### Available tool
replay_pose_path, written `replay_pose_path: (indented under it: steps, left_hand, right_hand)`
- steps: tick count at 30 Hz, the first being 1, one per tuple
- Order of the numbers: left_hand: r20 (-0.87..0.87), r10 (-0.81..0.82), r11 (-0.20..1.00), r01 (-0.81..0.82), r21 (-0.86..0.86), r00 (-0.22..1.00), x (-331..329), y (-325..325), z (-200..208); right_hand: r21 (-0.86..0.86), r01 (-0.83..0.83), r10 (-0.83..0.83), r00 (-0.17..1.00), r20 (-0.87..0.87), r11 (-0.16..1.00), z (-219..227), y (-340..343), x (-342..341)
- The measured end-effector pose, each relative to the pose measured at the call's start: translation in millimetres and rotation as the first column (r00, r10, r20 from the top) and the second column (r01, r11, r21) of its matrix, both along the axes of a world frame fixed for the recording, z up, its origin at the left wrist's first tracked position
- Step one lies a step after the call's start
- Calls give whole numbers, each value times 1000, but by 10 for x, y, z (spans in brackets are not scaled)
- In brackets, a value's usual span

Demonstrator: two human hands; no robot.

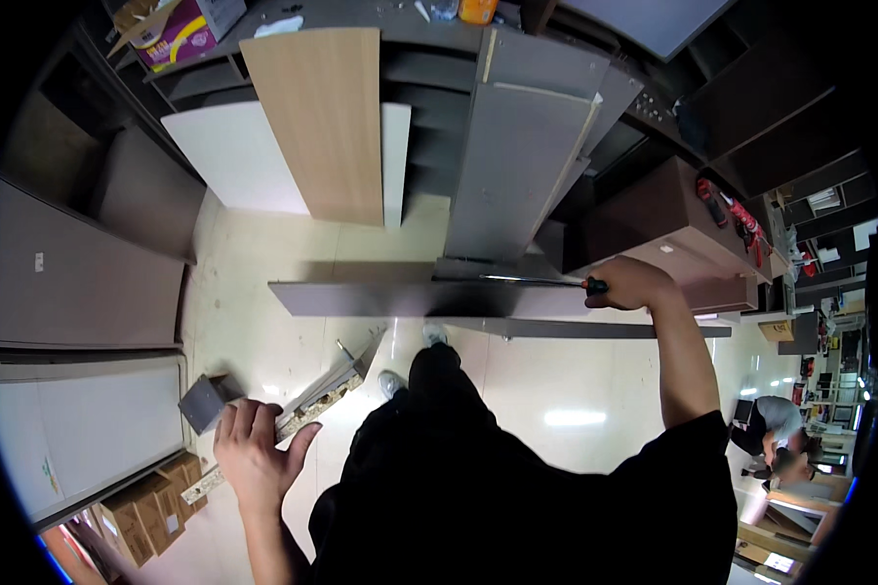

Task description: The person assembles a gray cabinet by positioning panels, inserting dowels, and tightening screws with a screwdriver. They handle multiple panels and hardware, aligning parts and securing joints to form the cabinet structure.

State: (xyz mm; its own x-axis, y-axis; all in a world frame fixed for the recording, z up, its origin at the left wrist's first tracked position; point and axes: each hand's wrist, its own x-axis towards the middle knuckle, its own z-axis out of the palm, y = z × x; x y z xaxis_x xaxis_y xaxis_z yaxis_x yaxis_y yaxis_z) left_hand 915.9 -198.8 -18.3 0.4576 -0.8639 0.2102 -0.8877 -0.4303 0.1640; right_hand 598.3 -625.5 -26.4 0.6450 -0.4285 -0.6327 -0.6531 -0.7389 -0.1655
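My right hand [636,285] is closed around the dark handle of a screwdriver [532,281]. Its long metal shaft points left, over a long grey board [380,299] that lies crosswise ahead of my legs; whether the tip touches anything I cannot tell. My left hand [259,450] is at the lower left with nothing in it, thumb spread away from the fingers. Beyond that hand, on the floor, lie a narrow board with a rough chipboard edge [327,398] and a small grey block-shaped piece [208,402].
A wood-coloured panel [327,127], a white panel [234,156] and grey panels [517,166] lean against shelving ahead. A brown cabinet [644,219] with red-handled tools on top stands right. Cardboard boxes [146,517] sit lower left. Another person [778,429] bends over at far right.
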Motion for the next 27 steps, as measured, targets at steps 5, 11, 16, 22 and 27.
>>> replay_pose_path:
  steps: [5, 11, 16, 22, 27]
  left_hand:
    - [-98, -27, 999, 30, 22, 995, -52, 5, 79]
    - [-177, -155, 988, 157, -4, 972, -256, -450, 168]
    - [47, -394, 919, 394, -9, 918, -383, -674, 48]
    - [-11, -271, 962, 270, -41, 963, -389, -866, 33]
    - [-6, -105, 990, 104, -90, 994, -357, -1000, 17]
  right_hand:
    - [43, 246, -249, 964, 89, 968, 170, 279, 317]
    - [10, 174, -167, 927, 336, 985, 291, 372, 372]
    - [-93, 32, 12, 899, 438, 995, 247, 319, 501]
    - [113, -15, -64, 744, 665, 994, 236, 368, 451]
    - [250, -359, 34, 627, 779, 899, 475, 602, 532]
